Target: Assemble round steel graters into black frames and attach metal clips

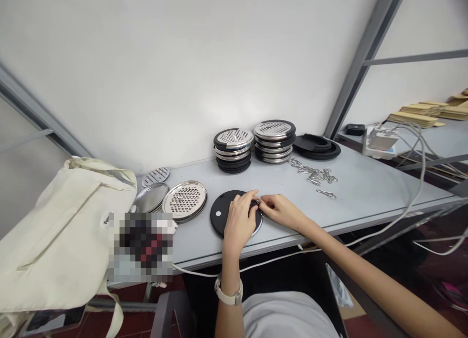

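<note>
On the table's front part lies a round black disc (220,201) with a white dot and a silvery rim at its lower right. My left hand (239,220) rests over it, fingers bent and steadying it, thumb towards the right edge. At that edge my right hand (280,210) pinches a small metal piece, mostly hidden by the fingertips; it looks like one of the metal snap hooks. A loose snap hook (326,194) lies to the right, in front of a heap of snap hooks (315,174). Round metal grater plates (185,200) sit to the left.
Two stacks of grater discs, a left stack (234,150) and a right stack (274,142), stand by the wall beside black lids (317,147). A cream bag (66,230) covers the table's left end. A white cable (420,182) crosses the right side and runs along the front edge.
</note>
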`<state>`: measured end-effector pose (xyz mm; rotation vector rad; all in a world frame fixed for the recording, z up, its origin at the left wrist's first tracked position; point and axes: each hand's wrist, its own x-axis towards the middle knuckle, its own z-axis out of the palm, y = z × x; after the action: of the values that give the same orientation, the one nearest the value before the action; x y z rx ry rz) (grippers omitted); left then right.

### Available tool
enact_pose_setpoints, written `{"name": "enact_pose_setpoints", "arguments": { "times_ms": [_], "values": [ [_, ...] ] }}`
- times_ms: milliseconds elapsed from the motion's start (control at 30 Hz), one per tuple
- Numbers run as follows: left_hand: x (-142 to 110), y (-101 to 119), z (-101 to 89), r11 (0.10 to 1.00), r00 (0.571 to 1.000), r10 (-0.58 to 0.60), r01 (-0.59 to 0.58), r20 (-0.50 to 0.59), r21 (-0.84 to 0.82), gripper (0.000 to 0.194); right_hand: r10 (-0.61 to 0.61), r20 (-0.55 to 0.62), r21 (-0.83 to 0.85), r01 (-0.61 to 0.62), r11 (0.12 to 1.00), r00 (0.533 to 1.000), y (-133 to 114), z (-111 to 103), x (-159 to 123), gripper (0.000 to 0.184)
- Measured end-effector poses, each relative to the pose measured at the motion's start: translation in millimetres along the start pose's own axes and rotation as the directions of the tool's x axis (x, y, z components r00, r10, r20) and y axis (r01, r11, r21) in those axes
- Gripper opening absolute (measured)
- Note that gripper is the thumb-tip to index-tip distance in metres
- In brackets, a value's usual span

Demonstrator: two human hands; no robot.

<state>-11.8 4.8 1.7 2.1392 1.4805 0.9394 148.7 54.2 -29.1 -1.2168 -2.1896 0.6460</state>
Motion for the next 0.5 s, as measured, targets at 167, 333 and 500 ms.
{"name": "enact_pose_setpoints", "arguments": {
  "times_ms": [167,333,500],
  "values": [
    [0.7,0.8,-0.3,1.0,1.0,0.0,0.0,-0.006,-0.01,0.041,-0.006,-0.002,-0.001,0.006,1.0,1.0,-1.1,-1.1,-0.3,0.032],
    [0.7,1.2,-0.8,1.0,1.0,-0.004,0.004,-0.005,-0.022,0.041,-0.005,0.003,-0.021,0.005,1.0,1.0,-0.7,-0.8,-1.0,0.03],
    [0.4,0.2,-2.0,0.999,1.0,-0.01,0.01,0.006,-0.046,0.042,-0.01,0.005,-0.022,0.01,1.0,1.0,-1.1,-1.1,-1.5,0.028]
  ]
}}
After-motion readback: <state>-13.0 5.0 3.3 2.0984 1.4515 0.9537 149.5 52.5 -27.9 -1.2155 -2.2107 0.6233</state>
